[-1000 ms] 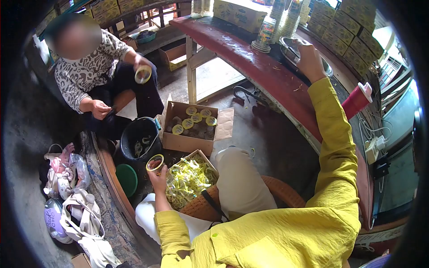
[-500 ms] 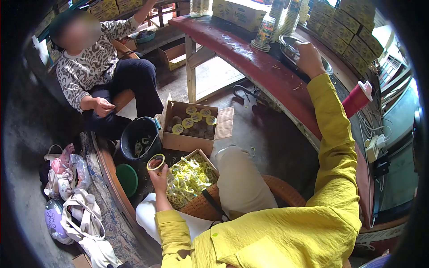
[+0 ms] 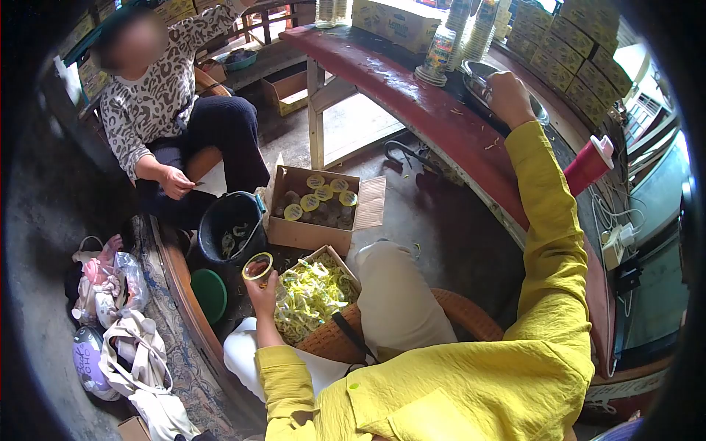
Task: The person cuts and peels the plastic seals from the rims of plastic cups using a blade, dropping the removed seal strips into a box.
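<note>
Low in front of me, my left hand (image 3: 262, 292) is wrapped around a small clear plastic cup (image 3: 257, 267) with a yellow rim. The cup stands upright, with something reddish-brown inside. A cardboard box (image 3: 356, 281) full of yellow-and-white plastic strips (image 3: 312, 292) lies just right of that hand. Up on the red table, my right hand (image 3: 509, 99) reaches over a round metal bowl (image 3: 543, 115). Its fingers point down into the bowl and are closed together; whatever they pinch is hidden.
Another carton (image 3: 309, 233) holds several yellow-lidded cups, beside a dark bucket (image 3: 254, 246). Stacked cups (image 3: 437, 55) and a red tumbler (image 3: 588, 167) stand on the red table (image 3: 448, 125). A co-worker (image 3: 158, 92) sits at the left. A green lid (image 3: 209, 295) lies below the bucket.
The co-worker's lower hand has shifted slightly right and down, with a small thin item now showing at its fingers. Both my hands stay nearly in place.
</note>
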Tool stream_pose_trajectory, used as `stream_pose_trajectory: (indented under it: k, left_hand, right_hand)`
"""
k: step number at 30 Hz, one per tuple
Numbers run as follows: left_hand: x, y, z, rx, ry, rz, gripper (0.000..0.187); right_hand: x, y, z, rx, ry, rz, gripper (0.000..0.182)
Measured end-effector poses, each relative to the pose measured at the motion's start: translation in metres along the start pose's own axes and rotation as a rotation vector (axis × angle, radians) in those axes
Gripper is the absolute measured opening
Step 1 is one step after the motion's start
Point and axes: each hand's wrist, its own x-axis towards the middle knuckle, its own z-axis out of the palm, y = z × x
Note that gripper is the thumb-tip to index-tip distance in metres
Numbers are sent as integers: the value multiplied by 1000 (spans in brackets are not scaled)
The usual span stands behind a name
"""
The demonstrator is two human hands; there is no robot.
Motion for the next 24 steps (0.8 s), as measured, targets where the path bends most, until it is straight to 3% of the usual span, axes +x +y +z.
stream_pose_trajectory:
  k: [5, 8, 11, 16, 18, 20, 22, 24]
  left_hand:
    - [0, -1, 1, -11, 1, -14, 52]
    - [1, 1, 3, -16, 0, 1, 52]
    - [5, -6, 5, -2, 2, 71, 52]
    - [11, 25, 22, -453, 52, -59, 48]
    - [18, 18, 19, -555, 54, -100, 43]
    - [16, 40, 16, -653, 110, -184, 40]
    - [16, 41, 12, -789, 165, -108, 38]
    - [16, 34, 1, -941, 184, -199, 35]
  right_hand:
    - [1, 2, 2, -54, -16, -10, 18]
    - [-2, -4, -2, -27, 78, -32, 22]
    - [-8, -46, -20, 272, 291, -199, 25]
    - [-38, -159, -3, 1014, 22, -462, 27]
    - [-75, -219, 29, 1204, -364, -487, 37]
    - [-126, -275, 59, 1406, -474, -548, 55]
    - [-169, -320, 86, 1413, -513, -668, 70]
    - [-197, -348, 76, 1594, -681, -541, 75]
